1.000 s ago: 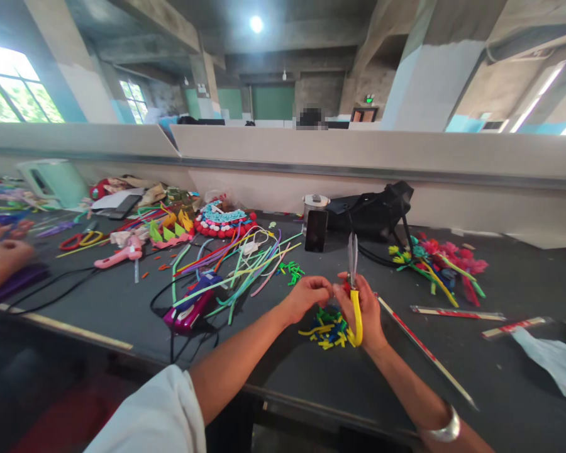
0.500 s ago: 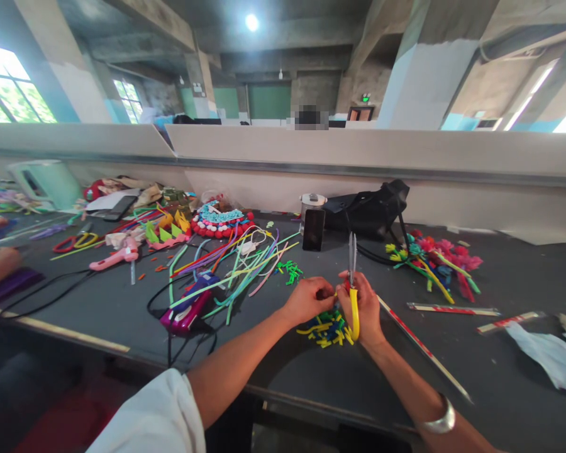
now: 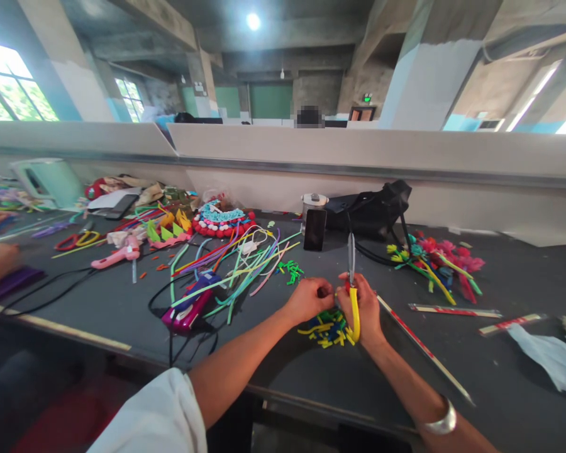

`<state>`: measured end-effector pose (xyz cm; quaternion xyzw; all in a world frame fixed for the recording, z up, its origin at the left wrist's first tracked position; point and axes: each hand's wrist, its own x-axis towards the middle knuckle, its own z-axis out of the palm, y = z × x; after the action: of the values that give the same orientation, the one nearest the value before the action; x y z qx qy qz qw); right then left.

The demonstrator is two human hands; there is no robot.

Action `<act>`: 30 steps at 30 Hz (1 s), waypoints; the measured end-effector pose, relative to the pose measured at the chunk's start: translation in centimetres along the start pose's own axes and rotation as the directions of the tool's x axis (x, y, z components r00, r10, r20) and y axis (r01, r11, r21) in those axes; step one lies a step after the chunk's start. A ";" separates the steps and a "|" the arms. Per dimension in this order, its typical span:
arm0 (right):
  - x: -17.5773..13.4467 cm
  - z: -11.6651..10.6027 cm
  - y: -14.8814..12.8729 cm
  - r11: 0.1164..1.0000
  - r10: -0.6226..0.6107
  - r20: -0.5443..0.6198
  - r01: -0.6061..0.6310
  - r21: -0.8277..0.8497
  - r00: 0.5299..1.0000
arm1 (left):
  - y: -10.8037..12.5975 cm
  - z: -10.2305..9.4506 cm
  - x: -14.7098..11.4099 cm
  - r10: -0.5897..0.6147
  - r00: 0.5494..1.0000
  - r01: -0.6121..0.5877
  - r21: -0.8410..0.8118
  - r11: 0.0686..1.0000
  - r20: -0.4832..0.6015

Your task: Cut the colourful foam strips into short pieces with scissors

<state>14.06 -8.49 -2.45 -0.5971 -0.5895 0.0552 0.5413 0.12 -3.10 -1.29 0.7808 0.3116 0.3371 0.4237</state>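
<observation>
My right hand (image 3: 365, 311) is wrapped round a pair of scissors (image 3: 351, 261) with yellow handles, blades pointing up and away from me and lying almost together. Close beside it, my left hand (image 3: 309, 301) has thumb and fingers pinched together; whatever lies between the fingertips is too small to make out. Under both hands is a small pile of short cut pipe cleaner pieces (image 3: 327, 328) in yellow, green and blue. Beyond the left hand lies a smaller heap of green cut pieces (image 3: 291, 272).
Long pipe cleaners (image 3: 245, 270) lie left of centre near a purple box-shaped object (image 3: 188, 311) and a pink glue gun (image 3: 117, 251). A phone (image 3: 315, 229) leans upright before a black bag (image 3: 372, 211). Pipe cleaner flowers (image 3: 441, 261) lie right. A co-worker's hand (image 3: 0, 264) shows at far left.
The scissor blades have come closer together. Both my hands stay in nearly the same place, and the view has shifted very slightly.
</observation>
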 end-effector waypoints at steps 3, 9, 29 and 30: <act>0.3 -0.3 0.1 0.999 0.040 -0.060 -0.040 -0.007 0.997 | -0.3 0.0 0.2 -0.159 0.987 0.152 -0.264 0.952 -0.008; -0.1 -0.3 -0.2 0.998 0.010 0.022 -0.008 -0.057 1.000 | 0.3 -1.0 0.6 -0.218 0.975 0.152 -0.852 0.500 0.045; -1.3 0.7 -0.8 0.924 0.057 0.253 0.044 -0.379 0.966 | 1.1 -1.6 0.6 -0.124 0.992 0.004 -0.953 0.303 -0.036; -1.3 0.7 -0.8 0.923 0.054 0.249 0.047 -0.381 0.967 | 1.1 -1.6 0.6 -0.127 0.991 0.004 -0.952 0.305 -0.036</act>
<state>12.63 -9.35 -2.89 -0.6804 -0.6524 0.0159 0.3335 -0.56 -2.40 0.50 0.3500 0.1068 0.4786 0.7982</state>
